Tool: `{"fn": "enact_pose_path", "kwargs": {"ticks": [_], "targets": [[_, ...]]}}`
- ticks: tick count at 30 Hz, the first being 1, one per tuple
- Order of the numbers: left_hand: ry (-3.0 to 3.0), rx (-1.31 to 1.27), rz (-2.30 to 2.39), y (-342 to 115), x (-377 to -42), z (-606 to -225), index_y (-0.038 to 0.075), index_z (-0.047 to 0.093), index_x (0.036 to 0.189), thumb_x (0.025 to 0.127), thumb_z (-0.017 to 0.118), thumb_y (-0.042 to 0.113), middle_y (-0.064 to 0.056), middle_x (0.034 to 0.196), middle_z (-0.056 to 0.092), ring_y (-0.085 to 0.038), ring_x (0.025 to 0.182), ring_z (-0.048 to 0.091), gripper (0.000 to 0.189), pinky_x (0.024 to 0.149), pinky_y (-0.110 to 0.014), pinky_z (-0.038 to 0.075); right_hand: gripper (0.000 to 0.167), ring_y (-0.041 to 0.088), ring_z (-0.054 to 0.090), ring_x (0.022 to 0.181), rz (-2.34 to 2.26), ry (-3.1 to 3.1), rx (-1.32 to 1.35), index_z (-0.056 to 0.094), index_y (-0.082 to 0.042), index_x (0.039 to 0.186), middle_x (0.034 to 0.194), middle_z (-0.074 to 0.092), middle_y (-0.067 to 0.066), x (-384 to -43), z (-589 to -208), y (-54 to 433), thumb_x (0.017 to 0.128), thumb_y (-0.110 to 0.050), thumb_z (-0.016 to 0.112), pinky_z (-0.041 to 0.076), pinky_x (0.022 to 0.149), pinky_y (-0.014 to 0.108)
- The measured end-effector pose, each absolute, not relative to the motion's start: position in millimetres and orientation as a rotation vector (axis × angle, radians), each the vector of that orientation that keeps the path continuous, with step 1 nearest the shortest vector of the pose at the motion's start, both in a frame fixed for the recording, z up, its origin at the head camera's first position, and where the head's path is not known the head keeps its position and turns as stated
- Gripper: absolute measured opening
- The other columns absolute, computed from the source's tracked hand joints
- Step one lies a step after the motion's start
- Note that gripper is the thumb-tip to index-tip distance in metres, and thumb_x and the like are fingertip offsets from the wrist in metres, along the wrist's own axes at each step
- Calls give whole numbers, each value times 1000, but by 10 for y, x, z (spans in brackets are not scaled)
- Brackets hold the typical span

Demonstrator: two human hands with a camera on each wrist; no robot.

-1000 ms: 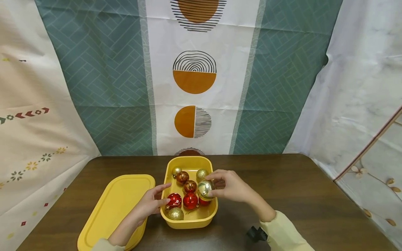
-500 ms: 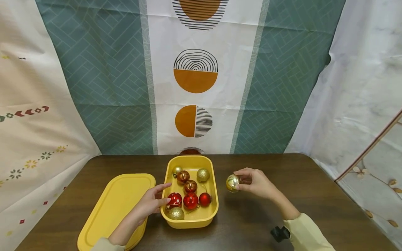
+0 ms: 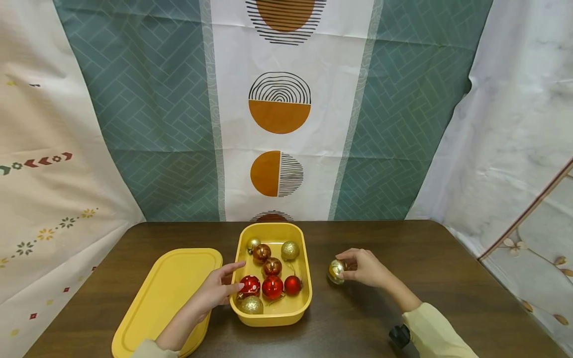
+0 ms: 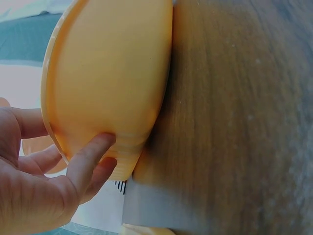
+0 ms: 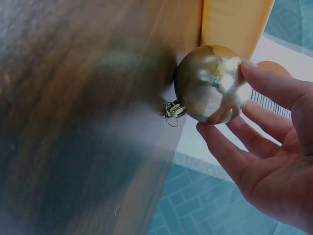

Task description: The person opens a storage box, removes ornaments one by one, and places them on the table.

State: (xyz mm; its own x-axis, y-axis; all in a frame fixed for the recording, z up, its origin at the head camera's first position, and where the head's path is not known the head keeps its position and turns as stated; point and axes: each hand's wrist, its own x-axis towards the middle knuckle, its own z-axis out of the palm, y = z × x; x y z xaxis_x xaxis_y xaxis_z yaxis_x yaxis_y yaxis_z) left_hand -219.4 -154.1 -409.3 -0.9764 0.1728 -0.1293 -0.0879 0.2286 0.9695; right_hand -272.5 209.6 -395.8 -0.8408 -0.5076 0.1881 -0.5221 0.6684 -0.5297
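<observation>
My right hand [image 3: 364, 268] pinches a shiny gold Christmas ball [image 3: 335, 272] between thumb and fingertips, low over the table to the right of the yellow box [image 3: 291, 318]. In the right wrist view the ball [image 5: 208, 85] has its metal cap and wire loop pointing toward the tabletop. My left hand [image 3: 216, 287] grips the box's left rim. The left wrist view has some fingers [image 4: 93, 152] against the outer wall and others over the rim. Inside the box lie red balls [image 3: 272, 287], copper balls [image 3: 272, 266], glittery gold balls [image 3: 290, 250] and a small gold ball [image 3: 253, 243].
A yellow lid [image 3: 165, 298] lies flat on the dark wooden table [image 3: 447, 288], left of the box and partly under my left forearm. Patterned cloth [image 3: 174, 124] hangs behind the table, with more fabric at both sides.
My right hand has lifted the shiny gold ball out of the box, carried it right and lowered it toward the table. A red ball beneath it is now uncovered. The left hand stays put.
</observation>
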Motion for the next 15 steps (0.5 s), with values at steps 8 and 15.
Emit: {"fn": "enact_pose_path", "kwargs": {"ticks": [8,15], "targets": [[2295,89,1826,-1540,-2191,-4094,-1,41,134,85,59,1,-23,117,52,-26,95,57,52,66,-43,54,40,23,62,81,922,-2852,887,61,10,108,103,62,18,-2735,-3950,2090,75,-8,73,53,66,30],[2287,84,1833,-1536,-2195,-4094,0,40,134,85,58,1,-24,118,51,-26,96,57,52,66,-43,54,44,22,61,82,910,-2851,901,59,9,111,106,61,18,-2734,-3947,2091,75,-12,73,52,64,27]]}}
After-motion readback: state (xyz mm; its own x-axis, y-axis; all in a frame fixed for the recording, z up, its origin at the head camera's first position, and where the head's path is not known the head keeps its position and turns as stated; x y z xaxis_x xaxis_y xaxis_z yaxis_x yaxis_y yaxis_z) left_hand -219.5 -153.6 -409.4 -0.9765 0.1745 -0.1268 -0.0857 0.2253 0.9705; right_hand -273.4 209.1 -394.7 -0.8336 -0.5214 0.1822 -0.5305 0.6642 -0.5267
